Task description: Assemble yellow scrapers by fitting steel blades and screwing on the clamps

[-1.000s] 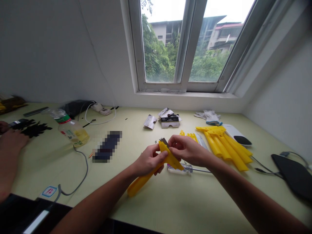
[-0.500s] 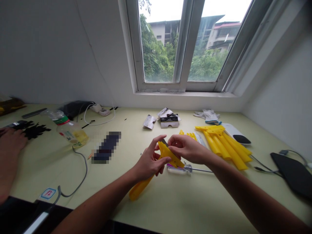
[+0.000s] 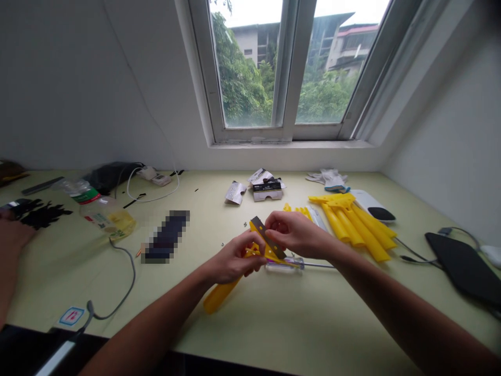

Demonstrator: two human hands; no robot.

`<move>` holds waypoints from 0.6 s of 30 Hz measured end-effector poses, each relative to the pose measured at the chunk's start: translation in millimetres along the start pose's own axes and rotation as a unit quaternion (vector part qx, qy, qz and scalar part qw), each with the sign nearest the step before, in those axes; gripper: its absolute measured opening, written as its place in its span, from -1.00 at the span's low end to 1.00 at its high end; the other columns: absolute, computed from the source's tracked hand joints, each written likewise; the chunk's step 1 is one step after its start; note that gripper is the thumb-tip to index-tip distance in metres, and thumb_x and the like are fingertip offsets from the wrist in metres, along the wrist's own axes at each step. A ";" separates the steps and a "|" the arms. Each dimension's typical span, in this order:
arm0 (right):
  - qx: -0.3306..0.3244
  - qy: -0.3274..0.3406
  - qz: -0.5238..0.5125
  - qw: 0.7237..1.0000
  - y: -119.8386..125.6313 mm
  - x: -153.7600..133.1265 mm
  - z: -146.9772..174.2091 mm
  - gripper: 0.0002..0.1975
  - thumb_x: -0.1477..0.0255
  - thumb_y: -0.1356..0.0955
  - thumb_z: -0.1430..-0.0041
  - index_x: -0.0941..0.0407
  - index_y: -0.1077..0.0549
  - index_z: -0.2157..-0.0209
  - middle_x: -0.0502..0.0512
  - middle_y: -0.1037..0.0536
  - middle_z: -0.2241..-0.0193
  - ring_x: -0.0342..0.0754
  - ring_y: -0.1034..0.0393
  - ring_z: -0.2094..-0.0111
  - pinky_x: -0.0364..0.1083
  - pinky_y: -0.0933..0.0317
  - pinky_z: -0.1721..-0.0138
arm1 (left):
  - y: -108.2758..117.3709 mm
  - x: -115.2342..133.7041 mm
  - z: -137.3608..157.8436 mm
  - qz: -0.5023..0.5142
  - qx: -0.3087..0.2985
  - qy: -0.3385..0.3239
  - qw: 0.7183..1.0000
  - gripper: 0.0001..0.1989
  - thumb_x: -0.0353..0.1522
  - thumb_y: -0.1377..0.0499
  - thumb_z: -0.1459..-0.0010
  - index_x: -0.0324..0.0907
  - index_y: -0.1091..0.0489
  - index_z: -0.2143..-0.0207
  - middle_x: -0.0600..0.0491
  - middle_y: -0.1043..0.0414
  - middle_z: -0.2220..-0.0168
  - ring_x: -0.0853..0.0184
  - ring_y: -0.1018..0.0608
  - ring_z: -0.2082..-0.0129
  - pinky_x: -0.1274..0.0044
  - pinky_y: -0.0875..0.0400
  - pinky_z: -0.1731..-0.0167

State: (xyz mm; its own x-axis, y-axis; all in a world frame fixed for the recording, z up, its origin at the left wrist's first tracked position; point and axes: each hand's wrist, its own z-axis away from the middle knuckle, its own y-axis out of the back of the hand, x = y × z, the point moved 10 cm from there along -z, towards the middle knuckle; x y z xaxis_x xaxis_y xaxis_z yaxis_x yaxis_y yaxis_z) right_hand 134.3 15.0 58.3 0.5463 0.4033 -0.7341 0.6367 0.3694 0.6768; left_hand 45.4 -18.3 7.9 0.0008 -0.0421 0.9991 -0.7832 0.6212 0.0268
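My left hand [image 3: 235, 259] is closed around the head of a yellow scraper [image 3: 221, 296], whose handle slants down toward the table's front edge. A flat dark blade [image 3: 257, 227] with small holes lies along the scraper's head. My right hand [image 3: 295, 233] pinches that blade near its middle, the fingertips partly hiding it. Just below the hands, a screwdriver [image 3: 319, 265] with a clear and purple handle rests on the table. Tiny screws [image 3: 245, 224] lie behind the scraper.
Several yellow scraper handles [image 3: 358, 222] are piled at the right, near a white device [image 3: 370, 203] and gloves [image 3: 329, 179]. Torn cardboard boxes [image 3: 267, 189] lie at the back. A bottle [image 3: 104, 216] leans at the left, near another person's hand [image 3: 18, 232].
My left hand has turned the scraper's head, so the dark blade's face now shows along it. The right hand stays at the blade. The view has shifted slightly.
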 end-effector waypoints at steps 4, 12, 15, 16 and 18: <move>0.012 0.004 0.011 1.000 1.8 -0.7 0.9 -0.85 0.32 -0.30 -0.16 0.12 -0.40 0.34 0.03 -0.54 0.44 -0.17 -0.37 0.48 -0.19 -0.17 0.48 | -2.7 2.7 1.5 0.007 -0.029 0.005 1.000 -0.70 -0.24 -0.28 -0.09 -0.20 -0.22 0.37 0.17 -0.23 0.51 0.54 -0.29 0.59 0.67 -0.24 0.61; 0.012 -0.006 0.007 1.000 -0.6 -1.7 1.4 -0.86 0.32 -0.30 -0.17 0.10 -0.38 0.33 -0.01 -0.52 0.45 -0.18 -0.35 0.48 -0.20 -0.18 0.48 | -1.2 2.7 4.7 0.018 -0.019 0.002 1.000 -0.74 -0.28 -0.26 -0.11 -0.20 -0.22 0.36 0.15 -0.25 0.47 0.55 -0.30 0.58 0.67 -0.24 0.61; 0.008 -0.005 -0.002 1.000 -2.7 -1.4 1.1 -0.86 0.32 -0.29 -0.19 0.10 -0.37 0.33 -0.02 -0.50 0.48 -0.19 -0.33 0.50 -0.22 -0.16 0.51 | -0.7 3.5 4.8 0.021 -0.017 0.002 1.000 -0.73 -0.28 -0.27 -0.11 -0.21 -0.22 0.36 0.15 -0.24 0.47 0.55 -0.31 0.59 0.67 -0.24 0.61; 0.004 -0.002 -0.005 1.000 -3.5 -1.7 1.0 -0.86 0.32 -0.28 -0.19 0.10 -0.36 0.33 -0.02 -0.49 0.49 -0.20 -0.32 0.50 -0.22 -0.16 0.52 | -0.8 3.4 4.8 0.021 -0.019 0.004 1.000 -0.73 -0.28 -0.27 -0.11 -0.21 -0.22 0.36 0.15 -0.24 0.48 0.55 -0.31 0.59 0.68 -0.23 0.61; -0.005 0.004 -0.016 1.000 -5.0 -3.1 0.8 -0.87 0.33 -0.28 -0.20 0.10 -0.35 0.33 -0.02 -0.49 0.49 -0.20 -0.32 0.51 -0.22 -0.16 0.52 | -1.1 2.5 4.8 0.022 -0.021 0.011 0.999 -0.72 -0.26 -0.27 -0.10 -0.21 -0.21 0.36 0.14 -0.25 0.49 0.54 -0.31 0.59 0.67 -0.23 0.61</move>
State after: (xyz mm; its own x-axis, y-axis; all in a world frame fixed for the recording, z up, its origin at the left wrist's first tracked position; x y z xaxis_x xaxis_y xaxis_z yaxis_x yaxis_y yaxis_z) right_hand 129.9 11.2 57.2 0.5221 0.3980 -0.7543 0.6475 0.3908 0.6543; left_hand 43.3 -22.9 10.2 -0.0191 0.0025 0.9998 -0.7554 0.6551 -0.0161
